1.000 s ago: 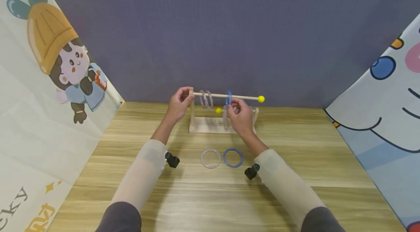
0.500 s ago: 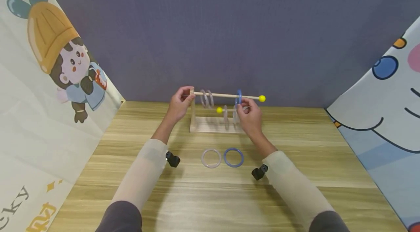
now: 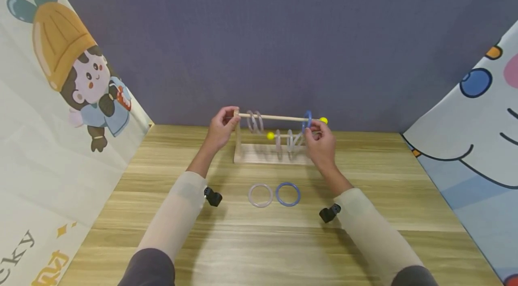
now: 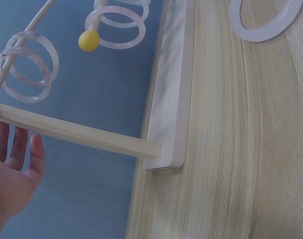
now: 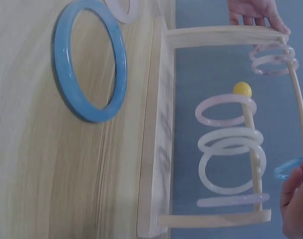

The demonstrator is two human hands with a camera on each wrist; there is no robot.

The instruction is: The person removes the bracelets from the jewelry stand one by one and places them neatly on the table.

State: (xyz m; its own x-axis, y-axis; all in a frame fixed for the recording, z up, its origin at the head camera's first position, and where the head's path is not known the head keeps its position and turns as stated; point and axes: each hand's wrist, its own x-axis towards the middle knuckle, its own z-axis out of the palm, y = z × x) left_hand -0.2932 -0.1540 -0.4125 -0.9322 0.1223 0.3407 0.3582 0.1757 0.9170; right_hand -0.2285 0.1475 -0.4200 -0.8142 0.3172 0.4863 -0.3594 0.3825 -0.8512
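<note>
My left hand (image 3: 220,131) grips the top of the left post (image 3: 238,140) of a wooden ring stand (image 3: 252,159), thumb in front and fingers behind. My right hand (image 3: 321,144) pinches a blue bangle (image 3: 310,117) that encircles the upper rod (image 3: 279,118), close to the yellow ball (image 3: 323,120) at its right end. Two pale bangles (image 5: 273,72) hang on that same rod near the left post. Several pale bangles (image 5: 226,122) hang on the lower rod, which ends in another yellow ball (image 3: 270,136). The right hand hides part of the right post.
In front of the stand, a pale pink bangle (image 3: 260,205) and a blue bangle (image 5: 63,55) lie flat side by side on the wooden table (image 3: 259,241). A dark grey panel (image 3: 259,43) rises behind the stand; printed cloths flank both sides.
My right hand has slid the blue bangle rightward along the upper rod, from past its middle to near the ball. The left hand keeps its grip on the post.
</note>
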